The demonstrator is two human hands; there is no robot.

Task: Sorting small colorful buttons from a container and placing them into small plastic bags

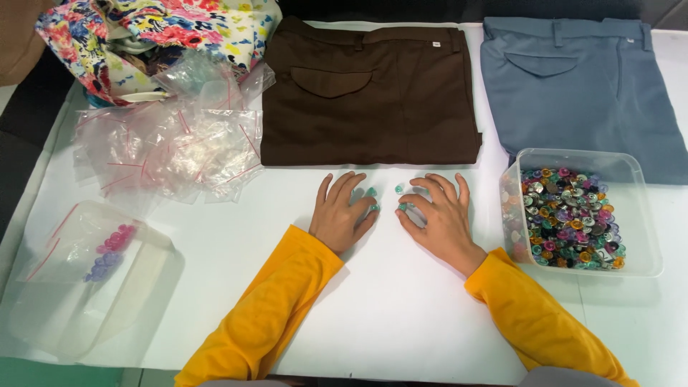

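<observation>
A few green buttons [385, 198] lie on the white table [401, 308], just below the brown trousers [369, 89]. Both hands rest palm down, fingers spread and slightly curled. The left hand [342, 213] touches two buttons with its fingertips; the right hand [438, 216] touches the others. Neither grips anything. A clear tub [631, 168] of mixed buttons sits right of the right hand, below blue trousers [580, 86]. Plastic bags [168, 143] lie far left.

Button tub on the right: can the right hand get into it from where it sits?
Probably yes. The clear plastic tub of coloured buttons has no lid and stands just beside the right hand, with bare white table between them. The hand's fingertips rest on small green buttons.
</observation>
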